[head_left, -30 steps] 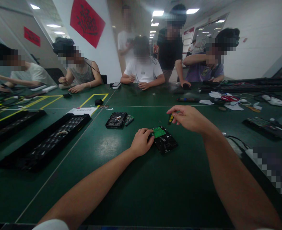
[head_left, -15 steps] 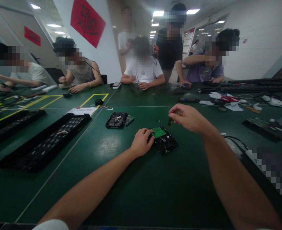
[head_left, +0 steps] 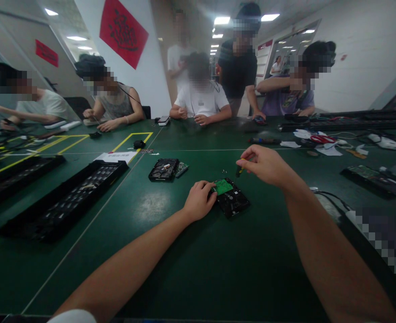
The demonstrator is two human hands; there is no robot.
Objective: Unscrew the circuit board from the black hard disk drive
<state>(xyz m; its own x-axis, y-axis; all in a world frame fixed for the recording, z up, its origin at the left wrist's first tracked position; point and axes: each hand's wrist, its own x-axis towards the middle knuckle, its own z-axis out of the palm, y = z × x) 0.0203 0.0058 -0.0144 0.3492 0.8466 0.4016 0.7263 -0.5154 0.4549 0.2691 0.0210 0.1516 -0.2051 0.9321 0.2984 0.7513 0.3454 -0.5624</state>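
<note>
A black hard drive with a green circuit board on its upper face lies on the green table. My left hand grips its left edge, thumb and fingers curled at the side. Between the thumb and fingertips of my right hand is a small dark screwdriver with some yellow on it. Its thin shaft slants down to the board's far right edge. Several tiny screws lie just beyond the drive.
A second hard drive with a loose circuit board beside it lies to the left. Long black trays stand farther left. Another device with a board and cables are at right. Several people sit or stand across the table.
The screwdriver in my right hand has tilted, and its tip now meets the board's edge. My left hand stays on the hard drive.
</note>
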